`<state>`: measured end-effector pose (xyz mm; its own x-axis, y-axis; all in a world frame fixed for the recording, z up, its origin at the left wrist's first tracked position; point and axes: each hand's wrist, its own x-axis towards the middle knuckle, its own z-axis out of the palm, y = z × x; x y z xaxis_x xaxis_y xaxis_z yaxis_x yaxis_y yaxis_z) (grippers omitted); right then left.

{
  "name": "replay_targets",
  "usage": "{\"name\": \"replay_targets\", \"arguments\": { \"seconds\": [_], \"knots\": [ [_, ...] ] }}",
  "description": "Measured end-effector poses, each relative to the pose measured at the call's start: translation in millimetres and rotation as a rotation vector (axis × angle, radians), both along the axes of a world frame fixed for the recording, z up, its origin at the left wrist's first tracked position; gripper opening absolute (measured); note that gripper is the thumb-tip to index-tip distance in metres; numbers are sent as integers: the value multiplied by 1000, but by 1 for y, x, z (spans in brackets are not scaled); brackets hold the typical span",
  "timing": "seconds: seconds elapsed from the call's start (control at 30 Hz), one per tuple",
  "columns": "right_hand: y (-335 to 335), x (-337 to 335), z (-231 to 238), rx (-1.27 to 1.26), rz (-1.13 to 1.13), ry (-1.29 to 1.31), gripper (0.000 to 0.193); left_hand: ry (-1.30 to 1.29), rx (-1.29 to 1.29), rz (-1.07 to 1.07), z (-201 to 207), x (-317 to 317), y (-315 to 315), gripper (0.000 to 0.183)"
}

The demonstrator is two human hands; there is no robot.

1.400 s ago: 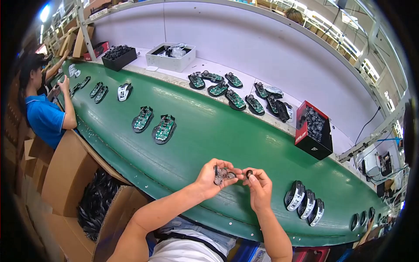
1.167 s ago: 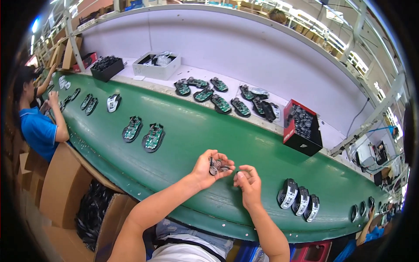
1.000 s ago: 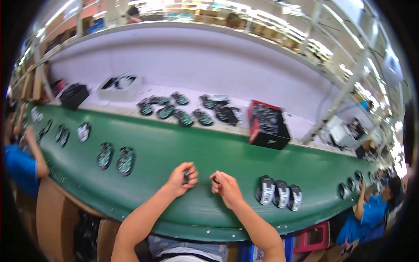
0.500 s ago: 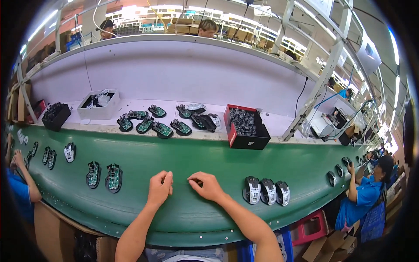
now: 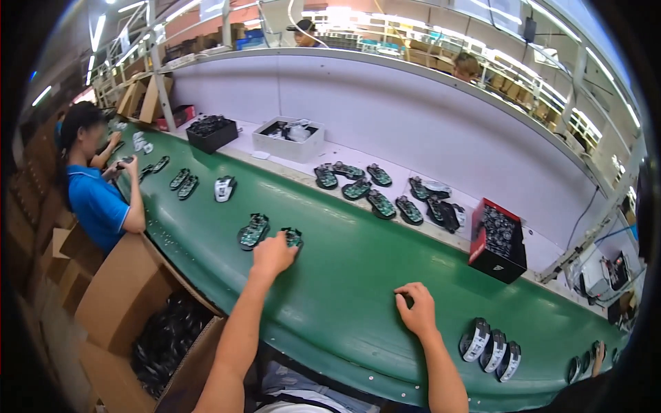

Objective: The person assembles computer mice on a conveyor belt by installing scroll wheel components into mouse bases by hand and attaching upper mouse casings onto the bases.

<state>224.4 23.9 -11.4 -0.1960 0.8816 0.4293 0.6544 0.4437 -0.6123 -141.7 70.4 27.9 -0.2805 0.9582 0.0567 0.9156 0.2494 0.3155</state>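
My left hand [image 5: 274,256] reaches over the near end of an open computer mouse base with a green circuit board [image 5: 294,236], its fingers closed at the board's edge and partly covering it. A second mouse base [image 5: 254,231] of the same kind lies just left of it on the green conveyor belt [image 5: 344,275]. Apart from any object, my right hand [image 5: 417,310] rests over the belt, its fingers loosely curved and a gap between thumb and forefinger. Beyond it on the right stand three mice with silver and black shells [image 5: 493,350], side by side.
On the ledge behind the belt lie several open mouse bases [image 5: 381,204], a red and black box of dark parts [image 5: 499,241], a white box [image 5: 288,140] and a black bin [image 5: 211,133]. A co-worker in blue [image 5: 100,199] works at left, beside a cardboard box [image 5: 124,289].
The view has swung left. My left hand has moved left from beside the right hand to the nearer mouse base. My right hand stays over the belt, left of the three mice.
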Motion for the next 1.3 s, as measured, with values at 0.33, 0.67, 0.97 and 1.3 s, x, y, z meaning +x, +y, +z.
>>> {"name": "replay_targets", "arguments": {
  "seconds": [0.33, 0.67, 0.97, 1.3],
  "knots": [
    [-4, -1, 1, 32, 4, 17, 12, 12, 151, 92, 12, -9, 26, 57],
    [-2, 1, 3, -26, -32, 7, 11, 95, -177, 48, 17, -37, 21, 64],
    [-6, -14, 11, -79, 48, 39, 15, 164, -130, -138, 23, 42, -19, 50],
    [-9, -68, 30, 2, 290, -152, 53, 75, -98, -459, 32, 90, -63, 45]
  ]
}}
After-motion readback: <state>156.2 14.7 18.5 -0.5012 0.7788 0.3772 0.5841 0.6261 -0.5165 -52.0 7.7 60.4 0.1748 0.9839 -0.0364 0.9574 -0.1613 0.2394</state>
